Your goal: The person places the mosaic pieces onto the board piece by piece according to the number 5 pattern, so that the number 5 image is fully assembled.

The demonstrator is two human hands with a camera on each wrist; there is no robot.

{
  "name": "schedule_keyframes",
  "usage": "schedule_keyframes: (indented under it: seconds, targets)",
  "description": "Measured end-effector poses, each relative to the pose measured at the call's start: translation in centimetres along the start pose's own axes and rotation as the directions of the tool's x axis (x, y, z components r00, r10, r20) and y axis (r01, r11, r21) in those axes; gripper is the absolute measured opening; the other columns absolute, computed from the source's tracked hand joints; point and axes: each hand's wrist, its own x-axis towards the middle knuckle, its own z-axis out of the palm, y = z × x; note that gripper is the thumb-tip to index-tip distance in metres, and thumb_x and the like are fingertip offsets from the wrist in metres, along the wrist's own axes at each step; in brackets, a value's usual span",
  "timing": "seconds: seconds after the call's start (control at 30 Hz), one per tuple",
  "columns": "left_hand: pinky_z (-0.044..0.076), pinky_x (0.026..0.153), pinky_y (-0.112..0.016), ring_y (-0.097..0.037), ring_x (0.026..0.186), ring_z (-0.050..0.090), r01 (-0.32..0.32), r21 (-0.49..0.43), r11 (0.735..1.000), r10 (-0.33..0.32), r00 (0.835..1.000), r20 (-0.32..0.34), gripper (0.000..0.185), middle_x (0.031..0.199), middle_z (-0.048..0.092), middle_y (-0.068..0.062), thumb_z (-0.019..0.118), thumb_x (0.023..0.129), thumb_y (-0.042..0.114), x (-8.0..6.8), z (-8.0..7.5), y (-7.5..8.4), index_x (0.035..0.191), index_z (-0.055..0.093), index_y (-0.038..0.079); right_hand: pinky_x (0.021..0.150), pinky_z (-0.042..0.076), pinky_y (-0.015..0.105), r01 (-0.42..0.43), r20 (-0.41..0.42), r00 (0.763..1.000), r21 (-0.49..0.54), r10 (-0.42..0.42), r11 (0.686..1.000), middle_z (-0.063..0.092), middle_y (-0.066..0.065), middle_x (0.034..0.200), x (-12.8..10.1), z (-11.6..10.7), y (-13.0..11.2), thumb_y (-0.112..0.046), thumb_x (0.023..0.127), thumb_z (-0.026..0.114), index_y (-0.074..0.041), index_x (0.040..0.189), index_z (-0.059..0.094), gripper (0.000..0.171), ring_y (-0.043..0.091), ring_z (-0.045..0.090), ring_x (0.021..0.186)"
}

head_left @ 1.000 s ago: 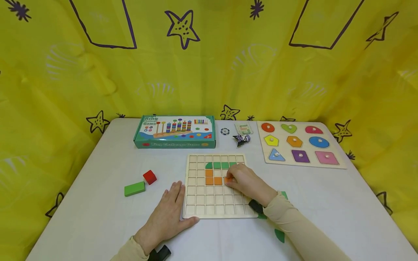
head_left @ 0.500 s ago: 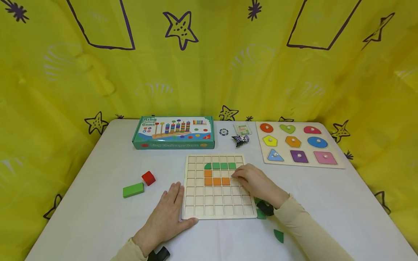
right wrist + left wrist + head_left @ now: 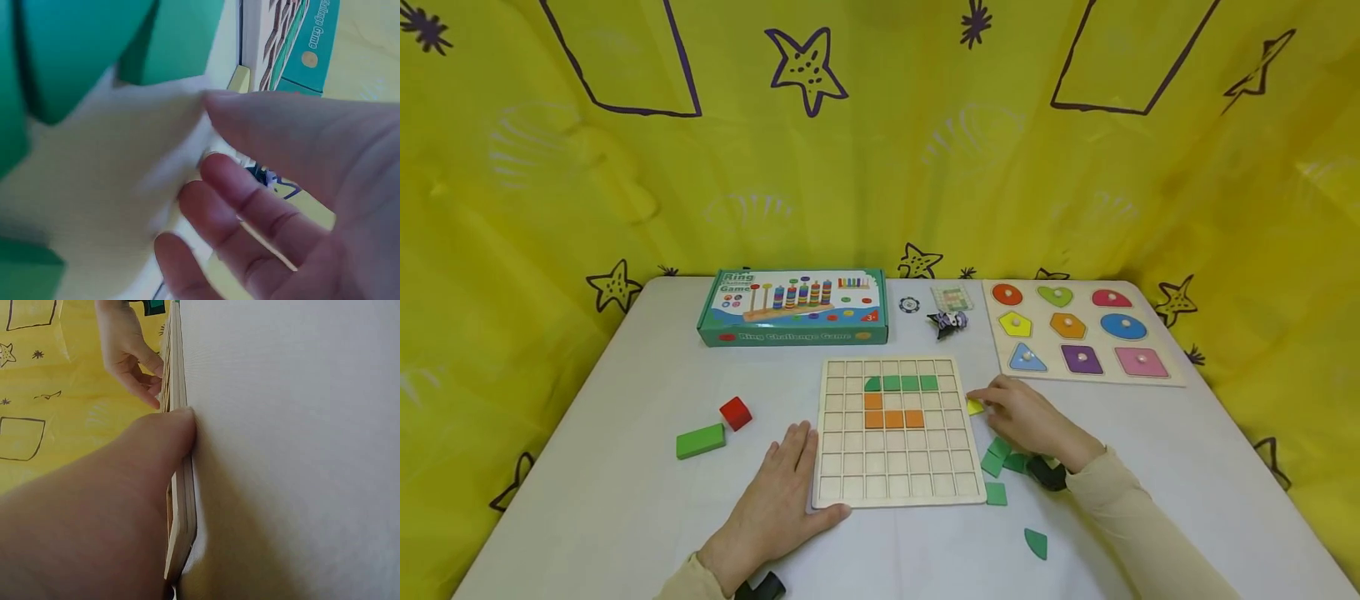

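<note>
- Fingertips (image 3: 977,396) of the right hand (image 3: 1033,423) have been moved off the gridded board (image 3: 886,462) to a yellow tile (image 3: 975,407) beside its right edge; whether the tile is pinched cannot be told.
- The board's left edge is still touched by the straight-fingered left hand (image 3: 772,498).
- One orange tile (image 3: 914,419), held a second ago, is left in its cell.
- More green tiles (image 3: 991,463) are uncovered.

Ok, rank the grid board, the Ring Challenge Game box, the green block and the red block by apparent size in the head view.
Largest to smallest:
1. Grid board
2. Ring Challenge Game box
3. Green block
4. Red block
</note>
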Motion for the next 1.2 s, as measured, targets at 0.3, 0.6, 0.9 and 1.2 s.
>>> schedule_keyframes:
  seconds: [0.3,0.6,0.9,1.2]
  targets:
    - [0.025,0.11,-0.056,-0.039,0.143,0.021,0.007,-0.015,1.0,-0.007,1.0,0.0,0.103,0.154,0.026,-0.024,0.061,0.083,0.067,-0.1,0.0,0.1,0.147,0.032,-0.01,0.066,0.045,0.033,-0.159,0.055,0.986,-0.016,0.16,0.987,0.052,0.0,0.079,0.4,-0.5,-0.5,-0.008,0.087,0.073,-0.002,0.101,0.067,0.016,0.018,0.048,0.075]
    - [0.025,0.11,-0.056,-0.039,0.142,0.022,0.002,-0.001,1.0,-0.002,1.0,0.007,0.104,0.154,0.026,-0.024,0.061,0.083,0.067,0.0,-0.1,0.1,0.147,0.032,-0.01,0.063,0.042,0.032,-0.174,0.049,0.984,0.017,0.173,0.985,0.048,0.0,0.078,0.1,-0.4,0.0,-0.013,0.086,0.077,-0.003,0.106,0.066,0.025,0.018,0.046,0.072]
    - [0.025,0.11,-0.056,-0.039,0.142,0.023,0.007,0.004,1.0,-0.007,1.0,0.01,0.105,0.154,0.027,-0.023,0.06,0.082,0.069,-0.1,0.0,0.0,0.147,0.033,-0.009,0.068,0.049,0.033,-0.184,-0.031,0.982,0.042,0.186,0.982,0.056,0.003,0.083,0.9,0.2,-2.3,-0.011,0.089,0.07,0.004,0.1,0.066,0.019,0.018,0.05,0.074]
    - [0.025,0.11,-0.056,-0.039,0.142,0.022,0.0,0.009,1.0,0.0,1.0,-0.001,0.104,0.154,0.027,-0.024,0.06,0.083,0.068,-0.1,0.0,0.0,0.146,0.033,-0.01,0.064,0.046,0.029,-0.053,-0.051,0.997,0.09,0.058,0.995,0.055,0.0,0.08,2.7,1.6,-5.9,-0.008,0.085,0.072,-0.001,0.1,0.066,0.018,0.015,0.049,0.072]
